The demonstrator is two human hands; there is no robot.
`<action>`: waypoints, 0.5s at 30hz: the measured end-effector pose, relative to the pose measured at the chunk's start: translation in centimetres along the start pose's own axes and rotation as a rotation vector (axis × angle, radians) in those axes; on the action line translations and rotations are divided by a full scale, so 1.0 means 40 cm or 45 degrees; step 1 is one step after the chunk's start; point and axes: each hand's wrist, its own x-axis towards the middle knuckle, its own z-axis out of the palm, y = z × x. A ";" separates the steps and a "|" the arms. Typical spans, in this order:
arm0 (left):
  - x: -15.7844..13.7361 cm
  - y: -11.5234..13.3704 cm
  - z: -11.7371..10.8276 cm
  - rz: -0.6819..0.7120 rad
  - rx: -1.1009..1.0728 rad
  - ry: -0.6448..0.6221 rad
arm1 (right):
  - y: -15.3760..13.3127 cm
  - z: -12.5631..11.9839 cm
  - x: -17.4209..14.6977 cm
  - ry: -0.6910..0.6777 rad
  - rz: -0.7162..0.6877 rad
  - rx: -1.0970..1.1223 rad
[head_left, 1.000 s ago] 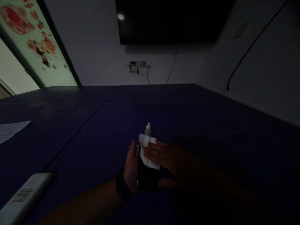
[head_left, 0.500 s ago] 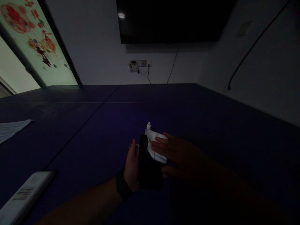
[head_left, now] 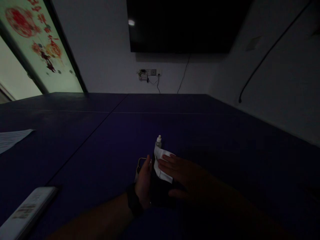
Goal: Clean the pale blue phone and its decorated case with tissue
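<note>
My left hand (head_left: 143, 185), with a dark watch (head_left: 135, 201) at its wrist, grips a black flat slab that looks like a phone (head_left: 160, 193), tilted upward. Its thumb runs along the left edge. On the upper face lies a white cloth (head_left: 160, 163), pinned there under the stretched fingers of my right hand (head_left: 176, 170). Just beyond the phone stands a small clear bottle (head_left: 158, 142) with a white nozzle cap. Left of my left thumb shows a pale-rimmed object (head_left: 139, 163), partly hidden, perhaps a phone case. The light is dim, so the phone's lower part blends into shadow.
A long white box (head_left: 27, 210) lies at the near left of the dark blue table (head_left: 105, 146). Printed paper (head_left: 13, 138) rests at the left edge. A dark screen (head_left: 185, 26) hangs on the wall above sockets and cables (head_left: 148, 74).
My right hand and the cloth have slid left over the phone, covering more of its upper part. More of the bottle and the pale-rimmed object shows. The view has tilted slightly upward.
</note>
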 end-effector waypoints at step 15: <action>0.004 -0.014 -0.022 -0.025 0.000 -0.053 | -0.001 0.056 -0.002 0.179 0.065 -0.103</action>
